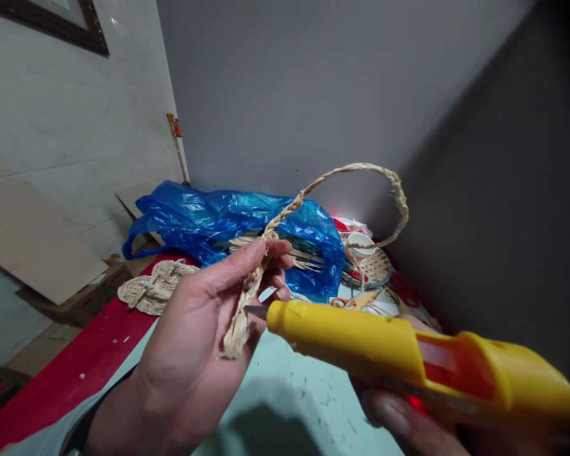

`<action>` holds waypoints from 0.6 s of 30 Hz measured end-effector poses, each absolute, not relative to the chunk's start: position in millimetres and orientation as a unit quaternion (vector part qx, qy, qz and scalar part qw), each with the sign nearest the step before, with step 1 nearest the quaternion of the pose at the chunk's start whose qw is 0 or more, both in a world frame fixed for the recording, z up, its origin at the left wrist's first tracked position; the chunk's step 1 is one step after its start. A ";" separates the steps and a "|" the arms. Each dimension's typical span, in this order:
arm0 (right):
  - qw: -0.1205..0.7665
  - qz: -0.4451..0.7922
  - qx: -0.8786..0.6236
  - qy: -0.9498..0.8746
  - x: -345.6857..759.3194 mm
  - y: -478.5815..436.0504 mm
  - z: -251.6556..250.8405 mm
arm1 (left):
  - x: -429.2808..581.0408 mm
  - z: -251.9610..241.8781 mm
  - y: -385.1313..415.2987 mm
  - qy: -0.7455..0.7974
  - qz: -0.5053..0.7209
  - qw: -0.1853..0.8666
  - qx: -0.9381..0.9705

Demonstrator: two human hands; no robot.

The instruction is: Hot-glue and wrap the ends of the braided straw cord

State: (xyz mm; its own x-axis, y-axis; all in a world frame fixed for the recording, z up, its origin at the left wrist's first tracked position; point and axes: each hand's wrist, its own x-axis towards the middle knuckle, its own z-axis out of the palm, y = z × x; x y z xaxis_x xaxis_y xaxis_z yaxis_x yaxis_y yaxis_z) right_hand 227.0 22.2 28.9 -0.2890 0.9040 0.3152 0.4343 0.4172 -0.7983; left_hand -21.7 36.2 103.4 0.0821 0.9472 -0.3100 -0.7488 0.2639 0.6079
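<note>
My left hand (pixel 204 323) pinches a braided straw cord (pixel 289 209) between thumb and fingers. The cord's frayed flat end lies across my palm, and its long part rises and loops round to the right. In my right hand (pixel 403 411) is a yellow hot glue gun (pixel 351 335), its fingers wrapped round the underside, partly hidden by the gun. The dark nozzle is at the frayed end of the cord; whether it touches I cannot tell. A small red light glows under the gun's body.
A blue plastic bag (pixel 247 212) with straw strands inside lies behind my hands. A coiled straw piece (pixel 156 288) sits left on the red table edge (pixel 90 354). At right are a woven basket (pixel 377 269), a white cup (pixel 361 244) and orange-handled scissors (pixel 361 300). Cardboard (pixel 38 240) leans at left.
</note>
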 end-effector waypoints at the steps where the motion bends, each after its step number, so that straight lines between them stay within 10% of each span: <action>1: 0.394 0.296 -0.444 -0.748 227.8 21.1 27.3 | -21.7 103.6 36.9 0.340 0.589 0.719 0.145; 18: 0.315 0.418 -0.425 -0.739 215.5 20.3 37.4 | -19.2 106.1 38.8 0.312 0.581 0.740 0.133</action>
State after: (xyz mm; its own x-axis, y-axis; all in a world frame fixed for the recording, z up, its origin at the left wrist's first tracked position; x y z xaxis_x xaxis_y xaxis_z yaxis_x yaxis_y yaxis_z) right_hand 215.5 20.3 37.4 -0.4405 0.8909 0.1102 0.3646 0.2897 -0.8849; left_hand -19.2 38.8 106.1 0.1299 0.9426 -0.3075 -0.7769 0.2895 0.5591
